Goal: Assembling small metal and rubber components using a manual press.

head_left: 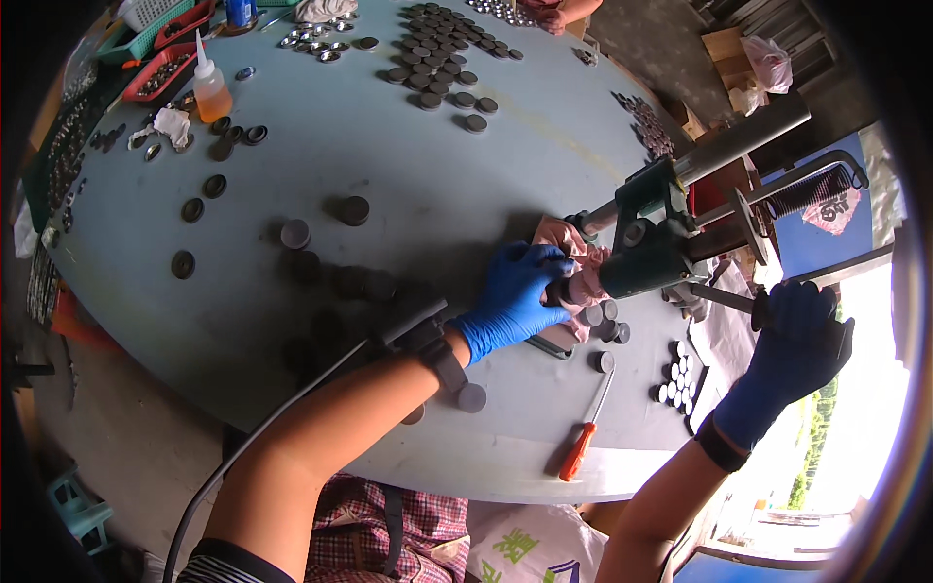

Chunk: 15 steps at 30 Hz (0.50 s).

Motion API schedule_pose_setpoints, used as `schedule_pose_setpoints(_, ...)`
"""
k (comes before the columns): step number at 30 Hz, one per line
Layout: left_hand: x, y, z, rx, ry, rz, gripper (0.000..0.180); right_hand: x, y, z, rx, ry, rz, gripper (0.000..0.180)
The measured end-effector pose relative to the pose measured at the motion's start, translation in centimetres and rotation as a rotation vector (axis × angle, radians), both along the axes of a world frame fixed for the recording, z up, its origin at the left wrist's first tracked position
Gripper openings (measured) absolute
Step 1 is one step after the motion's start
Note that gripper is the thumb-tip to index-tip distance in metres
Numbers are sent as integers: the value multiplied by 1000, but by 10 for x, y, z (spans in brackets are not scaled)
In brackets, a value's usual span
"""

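My left hand (pixel 515 296), in a blue glove, is closed around a dark round piece (pixel 559 291) at the working end of a green hand-lever press (pixel 637 272). Pink cloth (pixel 586 284) is wrapped about that end, and the fingertips touch it. My fingers partly hide the piece. Over on the right, my gloved right hand (pixel 792 340) grips the press's lever (pixel 726 299) by its end. Several small dark round pieces (pixel 609 330) lie just below the press head. An orange-handled screwdriver (pixel 579 452) rests nearer to me, its tip beside another round piece (pixel 602 361).
Many dark discs (pixel 428 58) spread over the far table (pixel 408 155). Far left are a bottle of orange liquid (pixel 211 92) and a red basket of small parts (pixel 160 76). White-topped pieces (pixel 677 374) cluster right of the screwdriver. Another person's hand (pixel 554 19) shows at the far edge.
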<state>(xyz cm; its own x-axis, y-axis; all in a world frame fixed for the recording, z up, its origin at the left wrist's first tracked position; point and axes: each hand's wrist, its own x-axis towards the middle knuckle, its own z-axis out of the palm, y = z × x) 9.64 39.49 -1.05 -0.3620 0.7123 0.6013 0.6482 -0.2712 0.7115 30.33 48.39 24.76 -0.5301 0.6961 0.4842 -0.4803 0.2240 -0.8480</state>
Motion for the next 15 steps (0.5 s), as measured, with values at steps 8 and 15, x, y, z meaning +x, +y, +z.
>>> schedule_pose_setpoints(8,2,-1,-1,-20,-39,-36,54,16,7,-7,74,6,222,42)
schedule_pose_setpoints(15,2,1,-5,-16,-34,-30,56,26,-10,-36,32,201,16,44)
